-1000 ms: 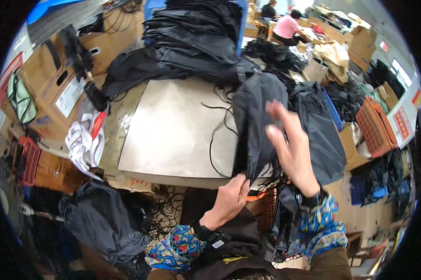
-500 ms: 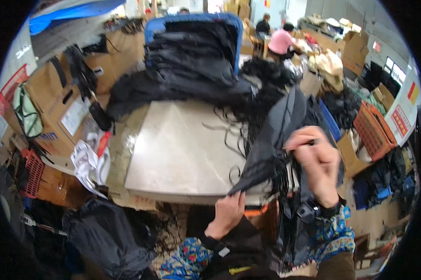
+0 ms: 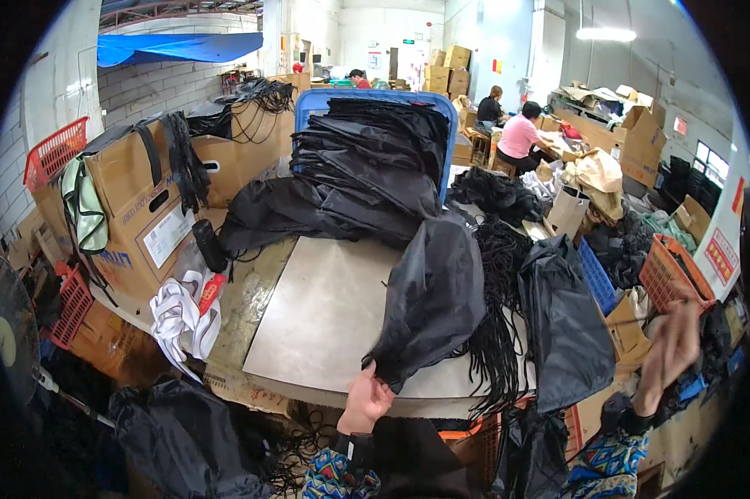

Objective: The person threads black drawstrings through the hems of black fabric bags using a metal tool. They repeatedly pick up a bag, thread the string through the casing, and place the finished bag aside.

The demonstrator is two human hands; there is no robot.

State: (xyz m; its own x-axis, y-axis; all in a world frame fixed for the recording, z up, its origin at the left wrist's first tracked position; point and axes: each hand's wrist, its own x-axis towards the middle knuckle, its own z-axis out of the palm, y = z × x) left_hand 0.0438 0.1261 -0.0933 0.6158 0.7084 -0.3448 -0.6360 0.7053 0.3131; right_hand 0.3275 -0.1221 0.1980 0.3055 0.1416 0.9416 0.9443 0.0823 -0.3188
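Swung well out to the right since the earlier frame, the right hand [image 3: 673, 349] is now apart from the black bag [image 3: 437, 287], which has turned from a rightward slant to a steeper, fuller shape. The left hand [image 3: 367, 399] has kept its pinch: thumb and fingers are closed on the bag's lower corner at the desk's near edge. Motion blur hides the right hand's fingers, so I cannot tell how far open they are or whether they hold anything.

Clock directions run from the left hand. Toward one o'clock, the bag's thin, faintly shiny fabric bulges broadly, soft creases running down to the narrow gripped corner; its upper end meets the loose dark cloth below the stack [image 3: 375, 158]. Toward eleven lies the smooth, flat pale sheet [image 3: 317, 316] on the desk [image 3: 240, 328]. Slim black cords [image 3: 495, 308] tumble in a stringy mass toward two, more of them in sight than before. Between two and three, a second black bag [image 3: 564, 324] hangs limp, wrinkled and roughly rectangular. At twelve, the stack rises in many folded layers before a rounded blue rim [image 3: 308, 101]. Near ten, glossy white straps [image 3: 175, 316] lie looped and tangled beside a stiff cardboard box [image 3: 142, 224].
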